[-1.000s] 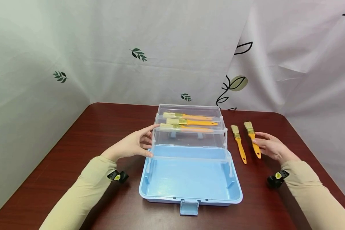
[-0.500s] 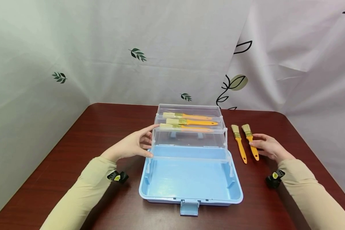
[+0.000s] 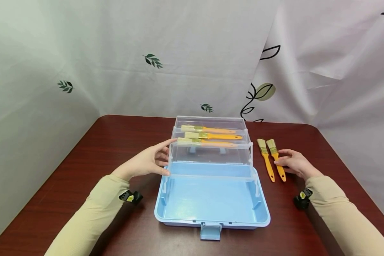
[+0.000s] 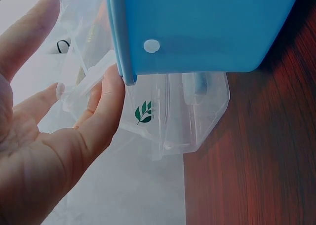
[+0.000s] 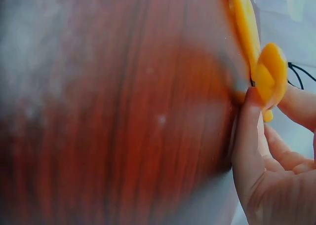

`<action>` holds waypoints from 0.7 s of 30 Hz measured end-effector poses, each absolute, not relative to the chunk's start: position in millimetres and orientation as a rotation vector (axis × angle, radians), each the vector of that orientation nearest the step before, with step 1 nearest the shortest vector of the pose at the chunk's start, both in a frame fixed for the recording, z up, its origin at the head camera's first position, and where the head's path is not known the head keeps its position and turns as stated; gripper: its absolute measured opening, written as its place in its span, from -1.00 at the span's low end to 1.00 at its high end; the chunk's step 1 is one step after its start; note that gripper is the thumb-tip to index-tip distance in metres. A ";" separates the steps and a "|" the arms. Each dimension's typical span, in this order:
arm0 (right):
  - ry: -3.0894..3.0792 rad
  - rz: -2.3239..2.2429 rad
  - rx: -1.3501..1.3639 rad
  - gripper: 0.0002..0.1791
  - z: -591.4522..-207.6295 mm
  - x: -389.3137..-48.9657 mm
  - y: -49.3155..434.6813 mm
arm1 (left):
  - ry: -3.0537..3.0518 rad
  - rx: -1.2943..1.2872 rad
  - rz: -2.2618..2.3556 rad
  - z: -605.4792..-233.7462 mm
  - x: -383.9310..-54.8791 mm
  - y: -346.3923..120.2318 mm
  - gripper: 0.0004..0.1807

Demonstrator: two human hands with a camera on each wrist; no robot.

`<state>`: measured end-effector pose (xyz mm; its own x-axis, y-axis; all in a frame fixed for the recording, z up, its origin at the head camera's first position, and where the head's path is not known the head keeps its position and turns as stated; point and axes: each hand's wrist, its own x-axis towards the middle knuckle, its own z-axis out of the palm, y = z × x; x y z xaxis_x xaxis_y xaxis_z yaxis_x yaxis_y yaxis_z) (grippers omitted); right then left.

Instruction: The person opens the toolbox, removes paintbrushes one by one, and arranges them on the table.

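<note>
My right hand pinches the yellow handle of a paintbrush between thumb and fingers, right of the box. Just left of it, nearly parallel, a second paintbrush lies on the table, bristles pointing away. In the right wrist view the held brush's yellow handle shows at the fingertips. My left hand touches the left side of the clear fold-out trays, index finger near the upper edge and thumb lower down. Up close, the left thumb rests by the blue box's rim.
The open light-blue toolbox stands mid-table, its latch hanging at the front. Raised above its rear are the clear trays, bearing three yellow-handled paintbrushes, one of them a middle brush. A white patterned curtain closes off the dark wooden table.
My right hand has shifted left with its paintbrush, bringing it close beside the other one on the table. The left hand and the toolbox have stayed in place.
</note>
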<state>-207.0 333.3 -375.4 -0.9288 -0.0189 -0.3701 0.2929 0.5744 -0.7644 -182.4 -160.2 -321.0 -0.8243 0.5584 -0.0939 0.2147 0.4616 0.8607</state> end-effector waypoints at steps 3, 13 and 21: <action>2.492 -1.262 0.229 -0.13 -375.0 -208.2 331.4 | 2.347 0.652 1.313 -320.5 -182.1 -159.8 0.13; 2.541 -1.213 0.222 -0.17 -372.9 -209.4 326.3 | 2.355 0.629 1.309 -321.2 -182.2 -159.1 0.14; 2.530 -1.226 0.223 -0.17 -373.2 -210.4 325.3 | 2.351 0.627 1.314 -321.7 -182.5 -159.2 0.13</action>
<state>-210.4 325.3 -373.2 -0.9367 0.0007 -0.3502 0.2752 0.6198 -0.7349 -182.5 -159.2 -321.7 -0.8308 0.5468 -0.1041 0.1979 0.4650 0.8629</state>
